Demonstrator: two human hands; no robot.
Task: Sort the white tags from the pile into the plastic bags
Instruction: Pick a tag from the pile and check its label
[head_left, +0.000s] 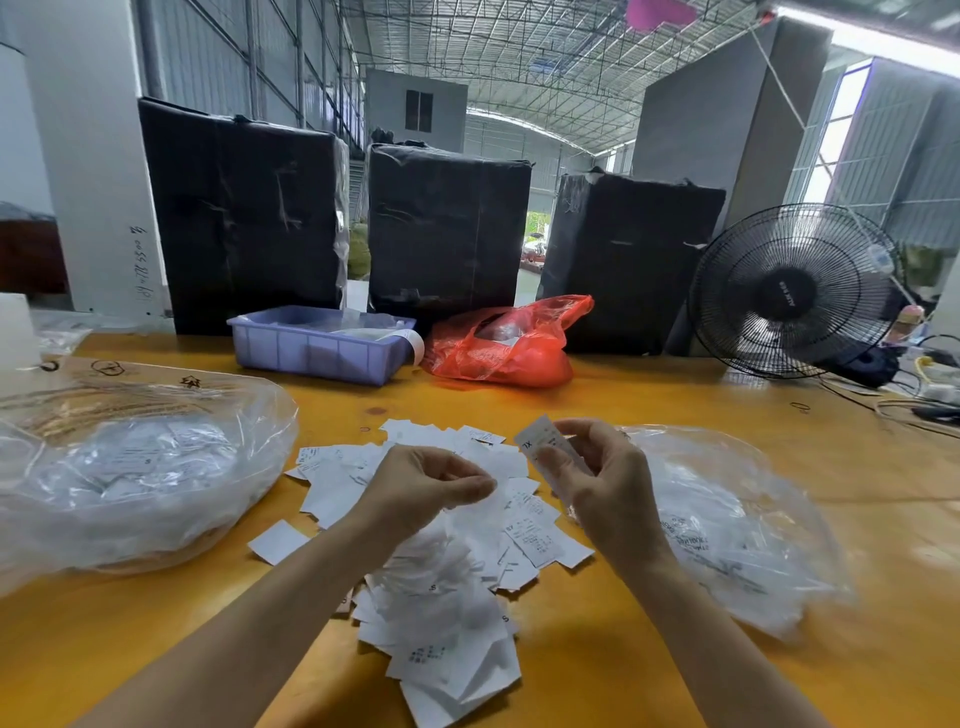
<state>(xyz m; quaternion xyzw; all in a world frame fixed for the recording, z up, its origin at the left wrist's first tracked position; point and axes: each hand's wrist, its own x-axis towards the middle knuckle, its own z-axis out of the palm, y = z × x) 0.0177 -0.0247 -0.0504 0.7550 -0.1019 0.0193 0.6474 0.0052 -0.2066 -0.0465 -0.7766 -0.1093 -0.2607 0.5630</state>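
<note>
right now the white tags (447, 525) lie in a loose, overlapping pile in the middle of the yellow counter (675, 410), running from the middle toward the near edge. they are small paper rectangles, mostly blank white on the upturned side, some with fine dark print and a bold size letter such as "s". one stray tag (278, 541) sits just left of the pile.

the right hand (597, 483) is raised above the right edge of the pile, its fingers (571, 428) curled round a single tag (535, 441) held upright, pinched between thumb and forefinger; its face shows small print and a mark reading "1x". the left hand (421, 486) hovers over the pile's centre, thumb and fingertips drawn together in a pinch; whether anything is caught between them i cannot tell.

a clear plastic bag (727, 525) lies flat on the counter just right of the pile, with printed tags visible through it. a larger, fuller clear bag (140, 467) sits to the left, also holding white tags.

further back stand a lilac plastic tray (311, 351), a red plastic bag (504, 345), three black-wrapped boxes (447, 228) and, at far right, a black fan (795, 291).
</note>
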